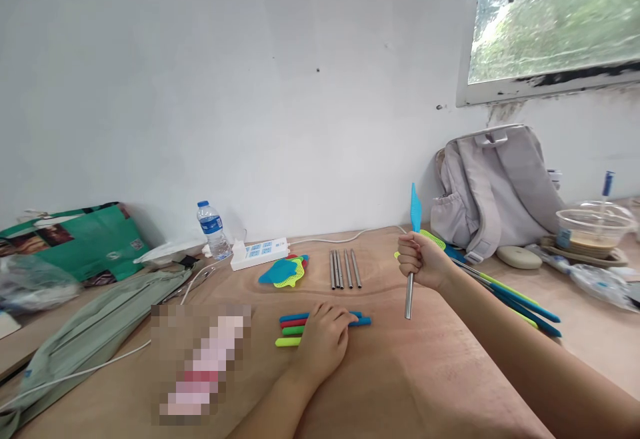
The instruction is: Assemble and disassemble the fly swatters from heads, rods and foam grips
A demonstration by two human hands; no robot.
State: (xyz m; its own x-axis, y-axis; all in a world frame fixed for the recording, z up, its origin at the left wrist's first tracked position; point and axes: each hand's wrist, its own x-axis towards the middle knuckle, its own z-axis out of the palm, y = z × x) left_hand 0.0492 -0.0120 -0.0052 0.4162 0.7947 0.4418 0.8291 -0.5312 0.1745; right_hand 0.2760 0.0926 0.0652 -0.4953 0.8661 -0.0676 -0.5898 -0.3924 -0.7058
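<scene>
- The right hand [423, 260], right of the frame's centre, is raised above the bench [400, 372] with its fingers clamped round a fly swatter [413, 252] held upright.
- The swatter's blue head points up above the fist, and its bare metal rod hangs down below it, clear of the wood.
- The left hand [324, 339], lower centre, lies palm down on a row of coloured handle sleeves [300, 327]; its fingers are loosely together and resting on them, not gripping.
- The sleeves, blue, red, green and yellow, lie side by side, sticking out left of the hand, with one blue end showing to its right.
- Just above them in the frame, four metal rods [344, 269] lie side by side, pointing away from the person.
- To the left of the rods sits a small pile of swatter heads [284, 271], blue, yellow and red.
- Finished swatters [510, 295] with blue and yellow handles lie right of the raised hand.
- Along the wall stand a water bottle [213, 229], a white power strip [260, 253] and a grey backpack [493, 189].
</scene>
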